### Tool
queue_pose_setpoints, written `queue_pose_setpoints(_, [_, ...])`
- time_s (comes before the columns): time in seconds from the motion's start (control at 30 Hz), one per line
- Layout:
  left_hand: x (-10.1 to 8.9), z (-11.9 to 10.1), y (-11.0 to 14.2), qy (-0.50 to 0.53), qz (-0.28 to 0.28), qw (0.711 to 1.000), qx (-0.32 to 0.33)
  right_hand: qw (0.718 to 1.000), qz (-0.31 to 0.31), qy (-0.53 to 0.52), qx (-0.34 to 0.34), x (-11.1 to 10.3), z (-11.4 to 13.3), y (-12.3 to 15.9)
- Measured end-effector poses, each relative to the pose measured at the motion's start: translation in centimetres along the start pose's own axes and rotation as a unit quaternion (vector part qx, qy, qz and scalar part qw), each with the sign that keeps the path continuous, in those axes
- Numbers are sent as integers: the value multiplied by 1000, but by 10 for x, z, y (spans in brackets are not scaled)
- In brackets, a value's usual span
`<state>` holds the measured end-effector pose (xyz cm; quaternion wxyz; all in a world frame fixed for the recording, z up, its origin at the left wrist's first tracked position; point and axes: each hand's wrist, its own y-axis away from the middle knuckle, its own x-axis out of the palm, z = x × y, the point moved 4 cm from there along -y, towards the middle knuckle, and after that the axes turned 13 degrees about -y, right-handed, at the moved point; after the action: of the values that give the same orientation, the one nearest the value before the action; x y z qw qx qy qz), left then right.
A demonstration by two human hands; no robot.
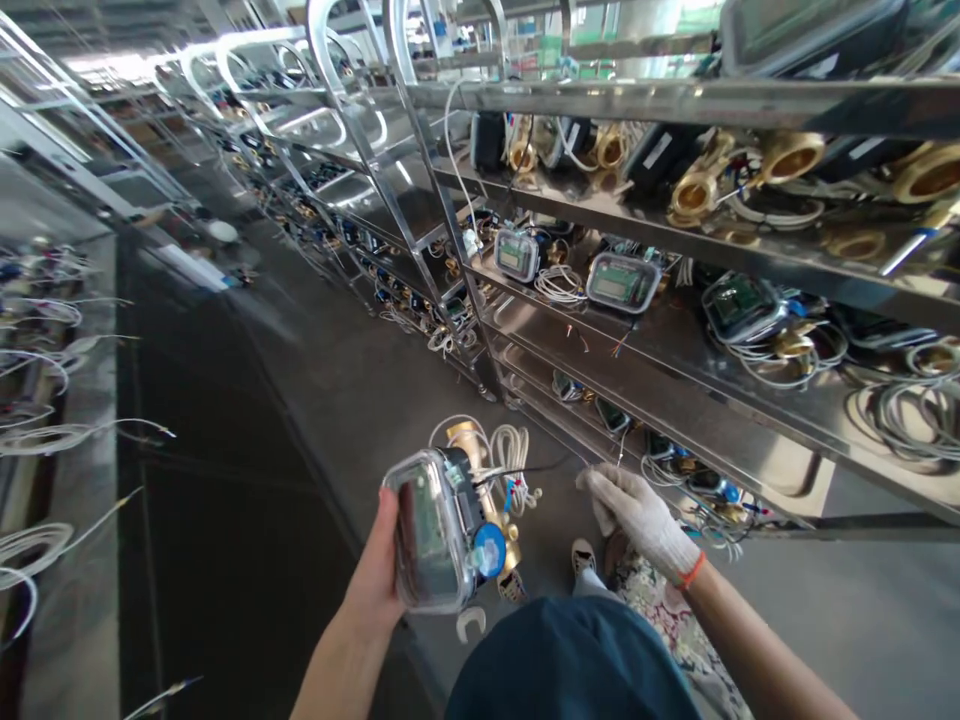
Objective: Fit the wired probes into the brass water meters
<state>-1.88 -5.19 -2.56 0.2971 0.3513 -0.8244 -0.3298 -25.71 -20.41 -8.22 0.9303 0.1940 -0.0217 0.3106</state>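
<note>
My left hand (379,565), bare, grips the side of a meter (431,530) with a clear-covered box and a circuit board inside. A brass pipe body (466,436), a blue round cap (490,549) and a bundled white cable (512,462) are on its right side. From the meter a thin black cable (536,468) stretches toward my right hand (637,512). That hand wears a white glove, and its fingertips are pinched together at the cable's far end. Below the box shows the open jaw of a wrench (471,624); what holds it is hidden.
A metal shelf rack (675,385) on the right carries several similar meters (624,281) and coiled cables (911,410). More racks (330,190) run into the distance. On the left, a bench (82,480) holds white cables (45,545) whose ends hang over its edge.
</note>
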Motion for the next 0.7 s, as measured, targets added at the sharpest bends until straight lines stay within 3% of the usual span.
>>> queue_pose_setpoints(0.1, [1, -19, 9, 4, -43, 997, 62, 984, -27, -148, 97, -2, -52, 0])
queue_pose_setpoints(0.2, [8, -36, 18, 37, -74, 989, 124, 945, 2, -277, 172, 34, -85, -2])
queue_pose_setpoints(0.27, [13, -44, 25, 54, -91, 982, 158, 921, 57, -321, 213, 73, -92, -6])
queue_pose_setpoints(0.3, [16, -47, 29, 60, -96, 979, 169, 899, 101, -354, 238, 95, -91, -8])
queue_pose_setpoints(0.33, [17, -49, 33, 64, -102, 978, 173, 858, 158, -413, 261, 117, -88, -10])
queue_pose_setpoints(0.4, [18, -50, 41, 73, -116, 976, 171, 805, 220, -497, 237, 145, -74, -17])
queue_pose_setpoints(0.43, [17, -50, 46, 81, -123, 975, 166, 800, 223, -518, 204, 152, -68, -22])
queue_pose_setpoints(0.57, [6, -45, 58, 123, -156, 971, 132, 848, 161, -496, 95, 134, -50, -36])
queue_pose_setpoints(0.7, [-7, -44, 62, 120, -191, 964, 138, 866, 194, -451, 97, 95, -38, -34])
